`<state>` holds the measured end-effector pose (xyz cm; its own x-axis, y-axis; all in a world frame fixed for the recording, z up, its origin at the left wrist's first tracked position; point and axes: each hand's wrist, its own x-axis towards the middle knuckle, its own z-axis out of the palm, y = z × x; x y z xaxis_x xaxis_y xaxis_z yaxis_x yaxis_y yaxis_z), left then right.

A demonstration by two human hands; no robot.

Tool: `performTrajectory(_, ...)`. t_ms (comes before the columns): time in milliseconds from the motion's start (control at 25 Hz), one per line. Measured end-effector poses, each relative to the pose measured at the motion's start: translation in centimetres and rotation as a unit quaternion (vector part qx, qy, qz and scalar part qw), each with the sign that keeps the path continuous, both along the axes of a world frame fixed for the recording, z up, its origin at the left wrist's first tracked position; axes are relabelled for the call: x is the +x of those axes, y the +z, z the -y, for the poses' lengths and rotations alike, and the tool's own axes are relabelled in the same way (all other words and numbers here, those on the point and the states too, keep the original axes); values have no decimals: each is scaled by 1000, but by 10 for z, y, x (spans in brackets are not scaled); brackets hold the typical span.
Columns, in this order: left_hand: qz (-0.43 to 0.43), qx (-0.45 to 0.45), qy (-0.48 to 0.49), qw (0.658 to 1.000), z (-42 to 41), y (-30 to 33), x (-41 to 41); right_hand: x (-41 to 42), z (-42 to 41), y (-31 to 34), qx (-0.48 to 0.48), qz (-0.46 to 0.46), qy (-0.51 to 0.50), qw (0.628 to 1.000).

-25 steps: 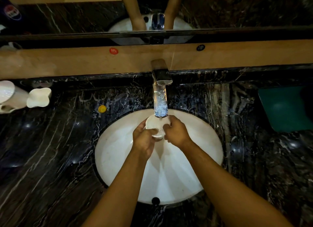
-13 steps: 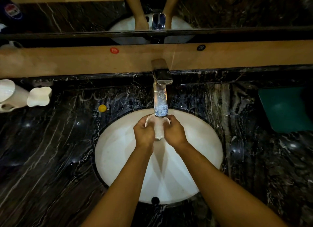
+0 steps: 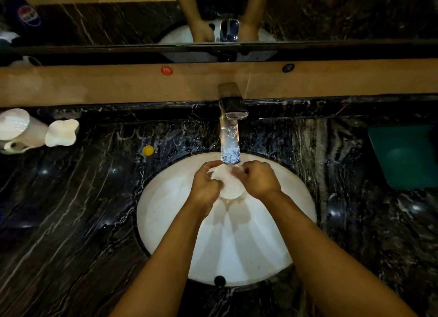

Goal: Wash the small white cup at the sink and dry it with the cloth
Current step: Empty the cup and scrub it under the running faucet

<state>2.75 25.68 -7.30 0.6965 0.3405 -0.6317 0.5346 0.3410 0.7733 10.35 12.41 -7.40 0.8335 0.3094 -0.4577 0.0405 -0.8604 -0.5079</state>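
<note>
White glazed ceramic, small and round: the small white cup (image 3: pixel 229 183) sat between both hands over the far end of the white oval sink basin (image 3: pixel 166 222), directly below the chrome faucet spout (image 3: pixel 230 136). Left hand (image 3: pixel 205 190) was curled around the cup's left side. Right hand (image 3: pixel 258 179) was closed on the rim side, fingers (image 3: pixel 239 171) bent in at the top; I couldn't tell if they reached inside. Both were grasping the cup, neither released.

Water was running, an aerated stream hitting at the cup's far edge.

My read on the step: rinse and rub. Doing it well means one hand as the clamp, the other rotating the cup so the whole rim and inner wall pass under the stream. Wet glaze is slick, so I'd keep it low over the basin and off the metal spout. A knock there probably chips it.

Black marble counter with white veins (image 3: pixel 71 210) was glossy and splashed near the faucet. Teal flat cloth (image 3: pixel 403 155) lay at the counter's right edge, well apart from the basin; I took it for the drying cloth. White ceramic jug (image 3: pixel 19 132) and a lobed white ceramic dish (image 3: pixel 62 132) were at the far-left corner, and a small yellow round cap (image 3: pixel 148 150) lay between them and the faucet.
</note>
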Motion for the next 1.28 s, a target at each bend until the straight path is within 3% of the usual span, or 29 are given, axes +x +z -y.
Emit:
performTrajectory(160,-8,-58,150,987,7,2,1,-9,-6,4,71,26,-19,997)
performTrajectory(240,-2,-83,182,980,14,-4,2,-23,-14,6,144,-28,-56,988)
performTrajectory(360,9,-73,162,984,16,-5,-1,-28,-16,7,97,-58,-64,992)
performTrajectory(440,7,-46,126,991,13,-5,-6,-16,-12,5,-29,9,-3,1000)
performTrajectory(520,-4,-34,92,995,8,-5,-9,-6,-8,6,-68,54,48,995)
performTrajectory(600,-10,-24,74,997,2,-4,-7,-4,-8,3,1,61,93,994)
performTrajectory(720,-18,-19,73,997,-6,-2,-1,-4,-3,2,106,-14,127,986)
performTrajectory(800,-18,-21,71,997,-6,0,1,-6,-2,3,108,-14,106,988)
performTrajectory(1000,-34,19,12,999,3,2,0,0,-5,-2,-12,76,80,994)
performTrajectory(1200,-38,56,-2,998,-7,-2,1,-3,4,-6,109,-27,134,985)
performTrajectory(1280,-46,63,-28,997,-8,0,2,-8,1,-5,124,-28,124,984)
